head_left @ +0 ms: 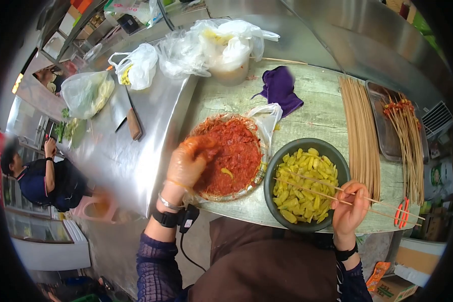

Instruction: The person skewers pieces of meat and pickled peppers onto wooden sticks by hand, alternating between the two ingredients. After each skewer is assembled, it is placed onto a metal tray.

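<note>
My left hand (192,157), in a clear plastic glove smeared red, reaches into a round bowl of red minced meat mixture (236,166). Its fingers curl together at the meat's left side; what lies between them is hidden. One yellow-green pepper piece (227,173) rests on the meat. My bare right hand (351,207) grips a couple of thin wooden skewers (312,190), whose left ends extend over a dark bowl (345,163). Cut yellow-green peppers (304,186) fill that bowl.
Bare skewers (360,136) lie beside a metal tray (382,133) with loaded skewers (405,131). Red-handled scissors (401,213) lie near the front edge. Behind are a purple cloth (281,90) and plastic bags (186,53). A cleaver (131,118) lies on the steel counter. Another person (48,176) is at far left.
</note>
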Available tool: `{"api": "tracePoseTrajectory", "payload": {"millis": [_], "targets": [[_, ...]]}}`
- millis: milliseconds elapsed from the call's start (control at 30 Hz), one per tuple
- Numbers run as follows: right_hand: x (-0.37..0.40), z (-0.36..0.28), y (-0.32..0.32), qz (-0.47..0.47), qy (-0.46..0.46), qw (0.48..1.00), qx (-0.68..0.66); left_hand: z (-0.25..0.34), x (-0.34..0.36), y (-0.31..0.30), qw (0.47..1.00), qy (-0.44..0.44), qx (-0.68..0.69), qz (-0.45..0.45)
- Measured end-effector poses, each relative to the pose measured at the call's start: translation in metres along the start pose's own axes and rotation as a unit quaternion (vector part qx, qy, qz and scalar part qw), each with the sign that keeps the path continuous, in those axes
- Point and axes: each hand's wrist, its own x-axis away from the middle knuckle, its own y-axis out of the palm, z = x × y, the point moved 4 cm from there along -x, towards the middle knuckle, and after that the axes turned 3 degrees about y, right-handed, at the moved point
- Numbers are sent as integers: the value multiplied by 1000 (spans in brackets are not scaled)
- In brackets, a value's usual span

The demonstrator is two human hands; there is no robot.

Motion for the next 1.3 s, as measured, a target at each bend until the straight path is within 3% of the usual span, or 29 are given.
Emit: {"api": "tracePoseTrajectory", "payload": {"millis": [67,400,500,533,567,600,633,733,833,933,1033,1133,1300], "targets": [[0,-1,1,-4,1,1000,1,-2,-1,2,950,138,-280,-1],[0,0,-2,-4,3,1000,-6,6,-1,5,884,202,-421,22],[1,0,-2,-6,6,1000,-6,0,-2,-6,918,232,-317,51],[1,1,-2,-1,7,1000,-6,-5,-3,-10,976,117,-184,23],[1,2,-2,2,9,1000,-6,-6,1,-11,999,-2,-44,-4],[1,3,-2,-2,8,1000,-7,-5,7,-9,987,-120,99,-31],[1,3,-2,-5,7,1000,-8,-6,11,-8,966,-181,181,-40],[1,2,-2,-4,6,1000,-3,4,16,3,933,-193,299,-45],[2,1,-1,0,8,1000,2,6,19,7,937,-201,284,-39],[1,0,0,-5,6,1000,5,3,17,16,902,-142,398,-89],[1,1,0,-7,4,1000,6,4,19,20,902,-144,407,-21],[1,1,-1,-13,3,1000,6,-1,18,20,934,-122,333,-28],[1,2,0,-19,1,1000,-3,-8,23,22,919,-132,372,-4]]}}
